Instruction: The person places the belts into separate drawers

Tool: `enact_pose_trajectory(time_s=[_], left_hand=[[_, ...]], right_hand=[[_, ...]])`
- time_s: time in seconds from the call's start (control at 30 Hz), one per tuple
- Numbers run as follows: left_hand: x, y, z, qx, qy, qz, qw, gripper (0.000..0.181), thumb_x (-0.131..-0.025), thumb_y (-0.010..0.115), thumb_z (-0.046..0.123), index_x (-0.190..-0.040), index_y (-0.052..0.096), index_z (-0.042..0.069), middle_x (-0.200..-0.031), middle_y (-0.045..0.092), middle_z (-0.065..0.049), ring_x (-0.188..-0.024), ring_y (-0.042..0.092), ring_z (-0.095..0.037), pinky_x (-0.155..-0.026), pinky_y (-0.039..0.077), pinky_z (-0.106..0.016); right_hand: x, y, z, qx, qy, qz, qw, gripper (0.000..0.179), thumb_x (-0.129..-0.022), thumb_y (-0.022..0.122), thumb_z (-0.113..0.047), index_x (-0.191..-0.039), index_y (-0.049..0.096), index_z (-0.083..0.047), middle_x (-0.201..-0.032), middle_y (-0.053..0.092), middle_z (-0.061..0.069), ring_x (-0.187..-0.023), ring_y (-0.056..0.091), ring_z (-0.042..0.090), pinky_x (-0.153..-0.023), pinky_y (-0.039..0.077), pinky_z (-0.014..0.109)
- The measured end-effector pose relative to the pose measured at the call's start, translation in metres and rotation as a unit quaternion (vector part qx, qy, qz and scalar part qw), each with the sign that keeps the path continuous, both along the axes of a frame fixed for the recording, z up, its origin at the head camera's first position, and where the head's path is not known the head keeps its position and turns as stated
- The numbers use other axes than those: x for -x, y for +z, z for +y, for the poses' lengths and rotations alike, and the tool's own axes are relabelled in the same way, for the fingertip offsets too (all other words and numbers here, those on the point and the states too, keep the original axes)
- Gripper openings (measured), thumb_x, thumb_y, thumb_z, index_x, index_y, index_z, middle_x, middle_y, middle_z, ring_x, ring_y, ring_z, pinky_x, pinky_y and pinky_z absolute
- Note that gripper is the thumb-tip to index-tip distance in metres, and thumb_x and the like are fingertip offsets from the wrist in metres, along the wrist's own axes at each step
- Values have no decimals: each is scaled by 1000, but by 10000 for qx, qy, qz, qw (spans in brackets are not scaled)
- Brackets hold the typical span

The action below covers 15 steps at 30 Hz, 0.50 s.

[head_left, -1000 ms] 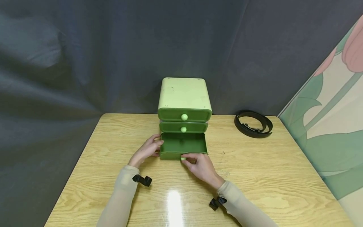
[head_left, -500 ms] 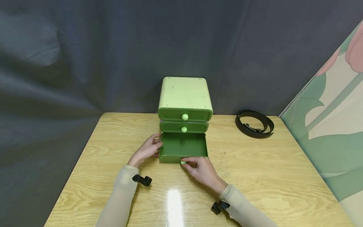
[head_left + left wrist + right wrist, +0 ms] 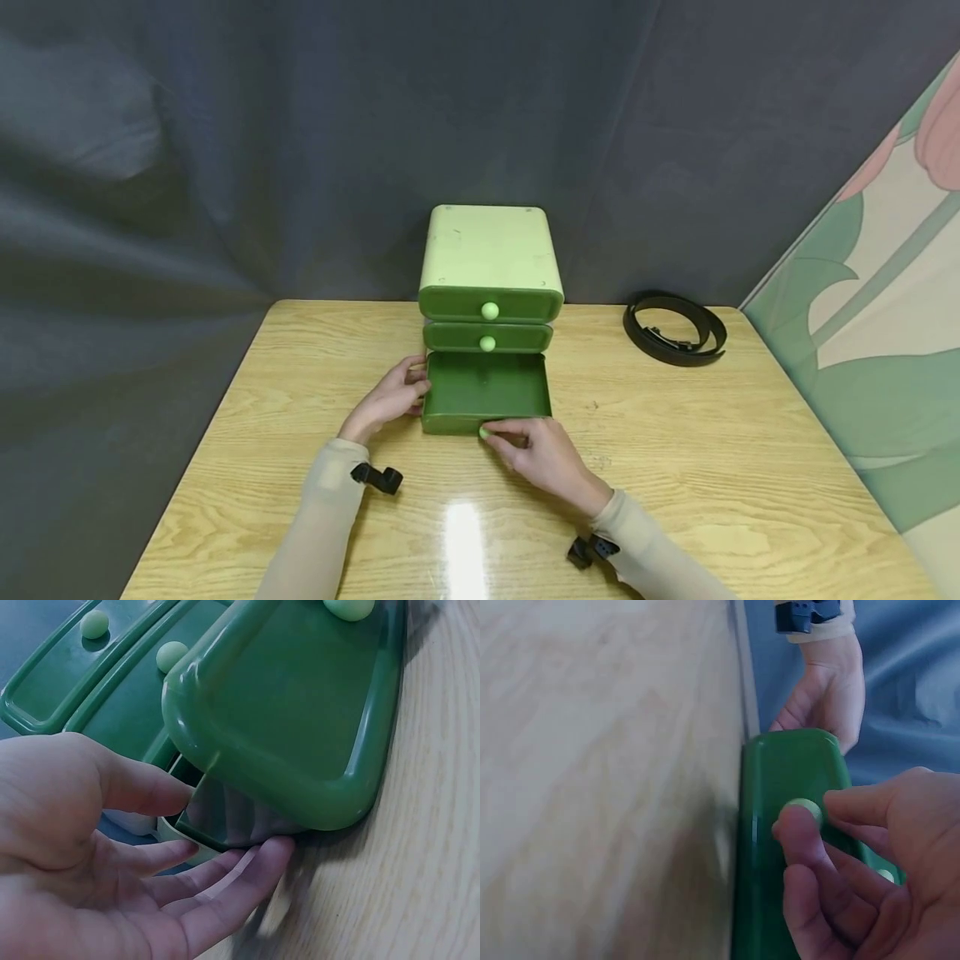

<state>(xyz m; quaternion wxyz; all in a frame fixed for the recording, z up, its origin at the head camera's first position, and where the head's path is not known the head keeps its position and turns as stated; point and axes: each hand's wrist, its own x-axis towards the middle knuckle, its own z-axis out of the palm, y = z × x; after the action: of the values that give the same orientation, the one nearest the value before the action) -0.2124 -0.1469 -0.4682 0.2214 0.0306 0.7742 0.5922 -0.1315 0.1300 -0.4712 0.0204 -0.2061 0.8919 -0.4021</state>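
A small green cabinet with three drawers stands on the table, its bottom drawer pulled out and nothing in it. My right hand pinches the round light-green knob of that drawer between thumb and fingers. At the drawer's left side is my left hand, its fingers loosely extended along the side wall. The middle drawer juts out slightly beneath the top drawer, each with its own round knob.
A coiled black belt lies on the wooden table toward the back right. Behind the cabinet hangs a dark curtain. A flower-patterned panel borders the right side.
My right hand has drawn the bottom drawer a little farther toward me, keeping hold of its knob. The left hand has stayed beside the drawer.
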Motion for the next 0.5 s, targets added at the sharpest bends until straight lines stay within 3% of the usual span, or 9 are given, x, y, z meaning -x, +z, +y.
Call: enact_pose_trajectory(time_s=[0.17, 0.37, 0.5], left_hand=[[0, -1, 0, -21, -22, 50, 10000, 61, -112, 45, 10, -168, 23, 3, -160, 45, -31, -129, 61, -40, -92, 60, -39], [-1, -1, 0, -13, -39, 33, 10000, 60, -112, 45, 9, -168, 23, 3, -159, 46, -30, -127, 63, -38, -91, 60, -38], [-2, 0, 0, -7, -31, 6, 10000, 61, -112, 45, 9, -168, 22, 4, -159, 47, -29, -128, 62, -37, -92, 60, -38]], right_hand=[[-1, 10, 11, 394, 59, -379, 9985, 22, -101, 76, -21, -119, 82, -11, -88, 82, 7, -47, 64, 13, -40, 42, 21], [4, 19, 28, 670, -65, -546, 9962, 19, -101, 75, -20, -114, 83, -8, -92, 82, 13, -53, 70, 27, -43, 48, 25], [9, 23, 39, 798, -261, -445, 9955, 18, -101, 76, -19, -112, 83, -6, -93, 81, 14, -55, 70, 31, -45, 49, 25]])
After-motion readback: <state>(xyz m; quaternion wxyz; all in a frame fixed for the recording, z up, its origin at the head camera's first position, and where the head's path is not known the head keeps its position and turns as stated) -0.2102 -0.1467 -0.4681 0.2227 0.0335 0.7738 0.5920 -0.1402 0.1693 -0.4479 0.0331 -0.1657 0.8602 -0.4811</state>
